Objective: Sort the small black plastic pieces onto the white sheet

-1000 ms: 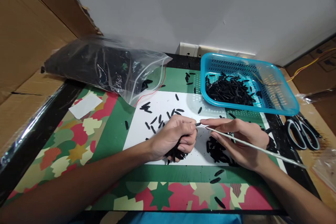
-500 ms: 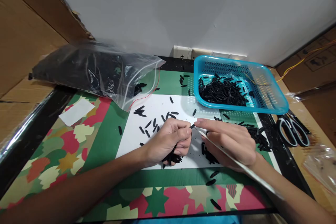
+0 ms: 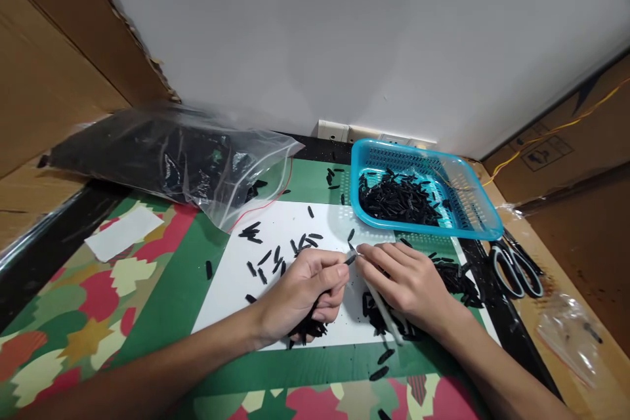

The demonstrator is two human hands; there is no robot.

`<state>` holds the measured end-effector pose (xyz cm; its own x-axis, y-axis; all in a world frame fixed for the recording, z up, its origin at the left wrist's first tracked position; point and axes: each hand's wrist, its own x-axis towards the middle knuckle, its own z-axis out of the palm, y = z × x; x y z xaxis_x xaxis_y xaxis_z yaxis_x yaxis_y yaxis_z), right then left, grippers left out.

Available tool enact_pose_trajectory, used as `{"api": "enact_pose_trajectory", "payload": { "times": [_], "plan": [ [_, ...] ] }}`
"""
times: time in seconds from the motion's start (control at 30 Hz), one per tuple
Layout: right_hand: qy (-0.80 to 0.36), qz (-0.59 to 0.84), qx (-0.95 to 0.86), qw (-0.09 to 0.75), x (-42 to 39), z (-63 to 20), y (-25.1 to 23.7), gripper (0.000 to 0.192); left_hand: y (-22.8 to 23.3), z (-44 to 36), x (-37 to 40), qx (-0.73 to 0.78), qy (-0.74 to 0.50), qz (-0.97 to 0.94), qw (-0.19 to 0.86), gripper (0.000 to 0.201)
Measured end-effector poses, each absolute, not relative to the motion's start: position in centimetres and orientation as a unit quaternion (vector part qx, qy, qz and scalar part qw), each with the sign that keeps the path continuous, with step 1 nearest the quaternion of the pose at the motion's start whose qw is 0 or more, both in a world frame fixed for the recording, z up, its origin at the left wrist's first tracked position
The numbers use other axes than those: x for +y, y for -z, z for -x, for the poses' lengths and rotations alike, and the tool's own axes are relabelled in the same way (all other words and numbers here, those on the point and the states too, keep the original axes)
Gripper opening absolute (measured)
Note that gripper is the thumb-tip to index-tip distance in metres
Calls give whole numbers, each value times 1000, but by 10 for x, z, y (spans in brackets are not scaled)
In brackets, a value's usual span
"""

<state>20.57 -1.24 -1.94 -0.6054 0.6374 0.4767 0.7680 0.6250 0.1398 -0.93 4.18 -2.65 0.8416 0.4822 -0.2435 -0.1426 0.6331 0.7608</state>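
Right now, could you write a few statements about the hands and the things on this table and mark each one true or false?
1. The left hand holds a bunch of small black pieces. True.
2. The right hand holds a thin white stick. True.
3. The blue basket holds nothing. False: a heap of black pieces lies in it.
4. The scissors lie left of the clear plastic bag. False: they lie at the right edge of the table, beside the basket.
5. The two hands meet over the white sheet, fingertips close together. True.
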Motion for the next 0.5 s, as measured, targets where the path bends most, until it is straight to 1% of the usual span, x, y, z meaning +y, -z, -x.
{"api": "enact_pose_trajectory", "payload": {
  "times": [0.07, 0.13, 0.17, 0.23, 0.3, 0.37, 0.4, 0.5],
  "plan": [
    [183, 387, -885, 183, -12, -205, 20, 19, 26, 10, 42, 229, -173, -403, 869, 39],
    [169, 387, -887, 188, -12, -204, 23, 19, 26, 10, 43, 239, -162, -415, 863, 37],
    [146, 397, -882, 206, -12, -204, 25, 19, 26, 10, 43, 242, -156, -418, 862, 37],
    [60, 434, -857, 271, -13, -203, 28, 18, 26, 10, 44, 241, -143, -423, 862, 37],
    [-57, 456, -819, 343, -14, -203, 29, 27, 26, 11, 44, 234, -134, -423, 865, 38],
    [-149, 447, -790, 392, -15, -202, 29, 36, 27, 11, 45, 230, -130, -419, 869, 39],
    [-174, 439, -781, 408, -16, -201, 28, 34, 27, 11, 45, 229, -130, -417, 870, 39],
    [-195, 435, -760, 442, -17, -199, 25, 20, 26, 11, 45, 230, -133, -414, 871, 40]
  ]
}}
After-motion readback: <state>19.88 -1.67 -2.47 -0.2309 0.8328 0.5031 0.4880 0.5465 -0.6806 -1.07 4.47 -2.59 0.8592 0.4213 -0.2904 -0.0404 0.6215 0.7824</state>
